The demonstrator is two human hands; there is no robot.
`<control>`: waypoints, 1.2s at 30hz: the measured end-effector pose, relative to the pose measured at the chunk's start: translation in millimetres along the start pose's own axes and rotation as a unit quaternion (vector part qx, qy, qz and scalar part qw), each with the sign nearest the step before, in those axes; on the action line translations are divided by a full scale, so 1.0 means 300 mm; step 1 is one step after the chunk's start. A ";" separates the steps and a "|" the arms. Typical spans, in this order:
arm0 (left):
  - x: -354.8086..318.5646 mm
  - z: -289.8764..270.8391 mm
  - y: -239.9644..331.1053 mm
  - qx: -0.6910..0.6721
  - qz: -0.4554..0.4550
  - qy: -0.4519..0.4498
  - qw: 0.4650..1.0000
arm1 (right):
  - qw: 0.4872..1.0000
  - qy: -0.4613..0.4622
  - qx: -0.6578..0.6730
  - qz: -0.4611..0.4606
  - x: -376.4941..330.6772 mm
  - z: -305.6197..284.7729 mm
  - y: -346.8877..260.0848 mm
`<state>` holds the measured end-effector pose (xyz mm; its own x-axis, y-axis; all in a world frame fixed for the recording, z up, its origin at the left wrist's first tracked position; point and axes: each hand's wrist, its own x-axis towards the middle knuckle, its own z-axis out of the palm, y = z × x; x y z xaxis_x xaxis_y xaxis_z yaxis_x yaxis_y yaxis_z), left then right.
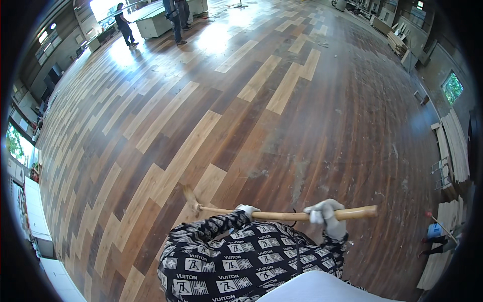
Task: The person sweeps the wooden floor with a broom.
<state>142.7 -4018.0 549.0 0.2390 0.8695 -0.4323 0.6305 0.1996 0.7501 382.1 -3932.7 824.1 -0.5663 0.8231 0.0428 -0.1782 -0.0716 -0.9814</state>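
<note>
Looking down from the wearer's head across a wide wood-plank floor [166, 121] in a large hall, bent into a curve by the lens. At the bottom, someone in a black-and-white patterned top [251, 251] holds what looks like a broom [276, 216] with a long, pale wooden handle, low and crosswise in front of the body.

Both hands wear white gloves and are clamped on the handle, well apart from each other. The left hand [247, 210] grips nearer the broom's brush end, partly hidden by the sleeve. The right hand [327, 214] is wrapped around the thicker part, with the handle's end sticking out beyond it. The brush head [190, 197] points left, over the planks; whether it touches them cannot be told.

The step in hand seems to be a sweeping stroke, or the set-up for one. The next move would call for keeping both grips firm and the bristles low and flat, with the right hand steering the handle's end. Pale scuffs and specks [299, 178] mark the darker boards ahead.

Far off at upper left, people [124, 27] stand by a pale counter [153, 27]. Planks [455, 146] lie along the right wall, with a blue bucket [434, 230] nearer.
</note>
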 end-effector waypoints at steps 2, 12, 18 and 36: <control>0.088 -0.009 0.089 -0.006 0.071 -0.031 0.997 | 0.996 0.062 -0.001 -0.061 -0.030 -0.048 -0.064; 0.521 0.070 0.586 0.035 0.357 0.050 0.932 | 0.924 0.122 -0.194 -0.306 -0.171 -0.008 -0.368; 0.652 -0.061 0.522 0.084 0.352 0.019 0.932 | 0.854 -0.089 -0.416 -0.299 -0.007 0.232 -0.283; -0.112 -0.321 -0.225 0.013 -0.029 0.089 0.995 | 0.978 -0.186 0.011 -0.093 0.320 0.330 0.059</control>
<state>20.9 -4017.2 561.1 0.0676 0.9235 -0.3775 0.6592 0.2426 0.7117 245.0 -3910.7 829.2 -0.7755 0.5611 0.2894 -0.3207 0.0448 -0.9461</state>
